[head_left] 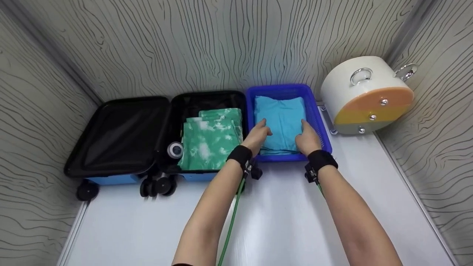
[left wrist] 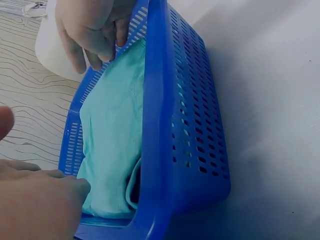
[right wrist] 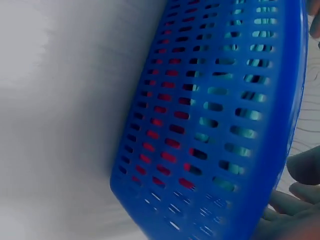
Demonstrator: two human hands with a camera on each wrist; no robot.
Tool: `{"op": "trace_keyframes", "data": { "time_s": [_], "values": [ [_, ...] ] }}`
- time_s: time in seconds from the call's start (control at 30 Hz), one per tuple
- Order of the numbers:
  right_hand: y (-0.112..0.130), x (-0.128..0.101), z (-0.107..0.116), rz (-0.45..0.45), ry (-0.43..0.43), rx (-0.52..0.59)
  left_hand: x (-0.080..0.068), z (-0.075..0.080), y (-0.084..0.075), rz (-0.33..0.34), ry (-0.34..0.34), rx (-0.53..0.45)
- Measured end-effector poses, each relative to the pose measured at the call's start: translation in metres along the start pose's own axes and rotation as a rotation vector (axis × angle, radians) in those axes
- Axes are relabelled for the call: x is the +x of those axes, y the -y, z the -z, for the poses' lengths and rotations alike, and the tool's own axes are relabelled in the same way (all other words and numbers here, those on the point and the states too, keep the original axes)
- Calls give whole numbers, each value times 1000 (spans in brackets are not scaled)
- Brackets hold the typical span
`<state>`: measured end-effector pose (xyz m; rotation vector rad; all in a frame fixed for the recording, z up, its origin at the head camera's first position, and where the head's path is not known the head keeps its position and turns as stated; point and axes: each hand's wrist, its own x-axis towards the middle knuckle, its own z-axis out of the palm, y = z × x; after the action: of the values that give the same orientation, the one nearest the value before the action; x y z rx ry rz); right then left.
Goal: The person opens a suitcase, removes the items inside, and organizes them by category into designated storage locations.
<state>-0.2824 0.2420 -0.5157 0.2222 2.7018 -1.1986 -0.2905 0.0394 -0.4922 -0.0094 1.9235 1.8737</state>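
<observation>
1. Patterned wall panels: enclose the far, left and right sides of the white surface.
2. Suitcase: lies spread flat at left; black interior, blue shell, wheels on the near side.
3. Drum-shaped unit: stands at far right; white body, three-coloured front, three silver knobs.
4. Blue basket: sits between suitcase and drum-shaped unit; walls slotted. Red material shows through the lower slots.
5. Green cloth: folded, inside the suitcase's right half.
6. Light-blue cloth: folded, lies inside the basket, between the two hands.
7. Left hand: positioned at the cloth's left edge; thumb and fingers apart. Contact cannot be confirmed.
8. Right hand: positioned at the cloth's right edge; fingers loosely bent, apart, not clamped. Contact cannot be confirmed.
9. Black wristbands: one fitted per wrist.
10. Round container: located at the near-left corner of the suitcase's right half, left of the green cloth.
</observation>
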Motion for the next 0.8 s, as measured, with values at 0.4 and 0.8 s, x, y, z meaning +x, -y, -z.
{"op": "trace_keyframes", "data": {
  "time_s": [0.4, 0.8],
  "values": [
    [8, -8, 3, 38, 105, -101, -16, 43, -7, -35, -24, 55],
    [38, -13, -14, 128, -5, -21, -55, 144, 0, 28, -134, 175]
  ]
}}
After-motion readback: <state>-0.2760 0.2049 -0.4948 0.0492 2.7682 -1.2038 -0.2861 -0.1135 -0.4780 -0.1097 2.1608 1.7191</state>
